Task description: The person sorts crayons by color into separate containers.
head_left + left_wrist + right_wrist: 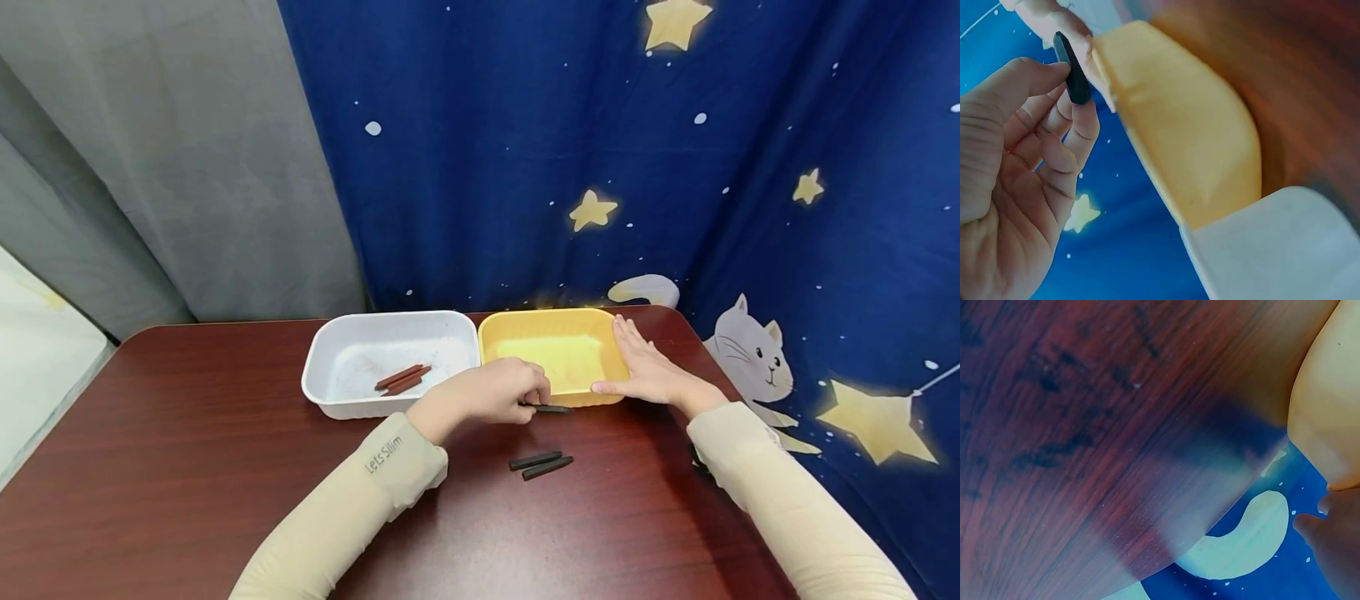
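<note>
Between thumb and fingertip, my left hand (495,390) pinches a black crayon (1074,72). It is held just in front of the yellow basket (553,313). My right hand (648,368) rests on the basket's right end with fingers extended, the thumb at the front rim. Two more black crayons (547,468) lie side by side on the table, nearer to me. Left of the yellow basket, a white basket (337,407) holds a few reddish-brown crayons (403,380). In the right wrist view, only part of the right hand (1344,534) shows, beside the yellow basket's wall.
Both baskets stand side by side near the far edge of the dark reddish-brown table (187,442). Behind the table hang a grey curtain (180,158) and a blue curtain (480,150) with stars. A cat figure (753,358) shows beyond the right edge.
</note>
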`<action>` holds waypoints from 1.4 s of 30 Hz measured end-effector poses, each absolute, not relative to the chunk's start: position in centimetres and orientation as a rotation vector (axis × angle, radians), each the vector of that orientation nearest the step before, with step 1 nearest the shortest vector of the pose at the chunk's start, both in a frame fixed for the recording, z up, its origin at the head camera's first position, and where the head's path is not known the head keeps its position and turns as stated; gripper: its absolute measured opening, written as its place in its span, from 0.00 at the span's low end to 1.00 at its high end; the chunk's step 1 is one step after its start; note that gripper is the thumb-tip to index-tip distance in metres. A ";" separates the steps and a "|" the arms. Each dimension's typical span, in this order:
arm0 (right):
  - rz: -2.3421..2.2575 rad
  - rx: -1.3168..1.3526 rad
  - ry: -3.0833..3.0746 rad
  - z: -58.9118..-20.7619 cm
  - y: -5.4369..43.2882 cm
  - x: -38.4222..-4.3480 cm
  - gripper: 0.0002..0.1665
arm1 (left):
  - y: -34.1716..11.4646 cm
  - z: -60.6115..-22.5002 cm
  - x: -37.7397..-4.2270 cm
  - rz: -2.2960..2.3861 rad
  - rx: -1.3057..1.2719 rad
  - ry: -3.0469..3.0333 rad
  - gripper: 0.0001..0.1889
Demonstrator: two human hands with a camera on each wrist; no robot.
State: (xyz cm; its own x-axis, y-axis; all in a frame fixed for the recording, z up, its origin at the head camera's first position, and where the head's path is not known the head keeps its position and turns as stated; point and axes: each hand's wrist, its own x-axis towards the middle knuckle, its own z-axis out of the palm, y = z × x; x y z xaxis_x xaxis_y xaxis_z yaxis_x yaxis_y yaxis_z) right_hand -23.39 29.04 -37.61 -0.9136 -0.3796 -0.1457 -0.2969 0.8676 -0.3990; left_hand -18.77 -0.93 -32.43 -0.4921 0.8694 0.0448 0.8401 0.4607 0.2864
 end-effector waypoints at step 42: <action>-0.551 -0.562 2.848 -37.5 29.0 -23.2 0.73 | 1.5 -37.0 -26.8 0.428 1.129 2.637 0.04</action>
